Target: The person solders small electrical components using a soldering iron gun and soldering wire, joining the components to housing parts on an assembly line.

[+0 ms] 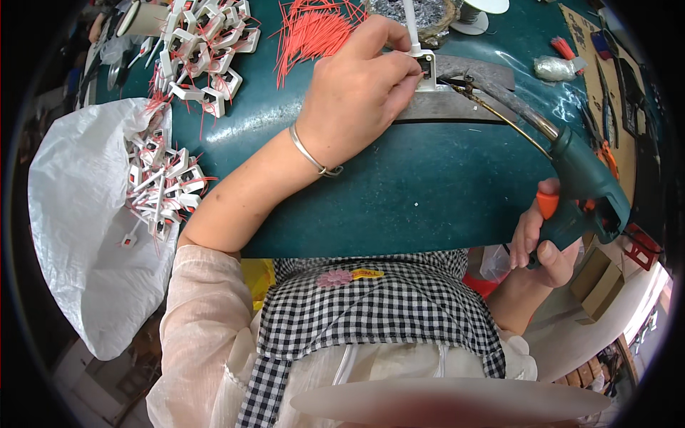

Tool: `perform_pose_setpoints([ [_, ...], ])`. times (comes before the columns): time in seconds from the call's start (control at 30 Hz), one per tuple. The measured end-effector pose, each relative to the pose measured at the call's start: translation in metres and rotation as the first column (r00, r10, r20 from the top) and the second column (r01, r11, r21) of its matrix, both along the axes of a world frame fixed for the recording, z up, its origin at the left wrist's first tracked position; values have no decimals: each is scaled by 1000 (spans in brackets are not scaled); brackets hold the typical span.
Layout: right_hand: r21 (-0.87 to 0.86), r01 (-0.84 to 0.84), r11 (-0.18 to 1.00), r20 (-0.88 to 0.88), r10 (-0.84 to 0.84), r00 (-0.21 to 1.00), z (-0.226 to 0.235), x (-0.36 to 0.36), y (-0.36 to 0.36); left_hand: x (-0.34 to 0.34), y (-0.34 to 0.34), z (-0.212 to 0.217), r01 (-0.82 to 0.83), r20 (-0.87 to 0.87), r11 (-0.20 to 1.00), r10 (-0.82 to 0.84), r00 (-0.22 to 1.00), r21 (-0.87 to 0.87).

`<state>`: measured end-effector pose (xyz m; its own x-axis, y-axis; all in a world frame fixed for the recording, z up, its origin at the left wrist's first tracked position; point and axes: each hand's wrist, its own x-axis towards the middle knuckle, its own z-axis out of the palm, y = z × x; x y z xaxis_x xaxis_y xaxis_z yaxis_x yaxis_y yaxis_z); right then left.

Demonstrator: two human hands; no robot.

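My left hand (360, 85), a metal bangle on its wrist, is closed at the far middle of the green table. Its fingertips pinch at a small white plastic housing (427, 78) with a dark inside and a long white stem; the fingers hide part of it. The housing rests on a flat grey metal bar (457, 103). My right hand (546, 239) grips a green soldering gun (589, 178) with an orange trigger by its handle. The gun's hot tip and thin brass feed tube point left, and their ends lie just right of the housing.
Cut red wires (314, 32) lie in a heap beyond my left hand. White housings with red wires (203, 53) pile up at the far left, more on a white plastic bag (85, 214). A wire spool (474, 14) stands at the back; hand tools (606, 107) line the right edge.
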<state>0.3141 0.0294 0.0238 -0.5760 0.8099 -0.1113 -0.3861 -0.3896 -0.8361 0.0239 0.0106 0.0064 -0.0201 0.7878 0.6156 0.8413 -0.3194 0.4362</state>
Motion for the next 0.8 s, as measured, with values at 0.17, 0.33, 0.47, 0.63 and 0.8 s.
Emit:
perform_pose_setpoints([
  [0.17,0,10,1000,2,-10,1000,1,-1,1,-3,2,0,34,-76,999,-33,997,7],
  [0.33,8,25,1000,21,-25,999,2,-2,2,-7,4,-8,97,-108,995,-100,989,-28],
  [0.47,4,24,1000,26,-24,999,3,-2,3,-6,5,-2,89,-59,996,-90,994,-13],
  [0.63,-5,41,999,49,-41,998,7,-8,3,-7,5,0,87,-24,996,-88,996,-32],
  [0.8,10,30,999,76,-31,997,6,-12,4,-8,5,0,87,-16,995,-88,996,-52],
])
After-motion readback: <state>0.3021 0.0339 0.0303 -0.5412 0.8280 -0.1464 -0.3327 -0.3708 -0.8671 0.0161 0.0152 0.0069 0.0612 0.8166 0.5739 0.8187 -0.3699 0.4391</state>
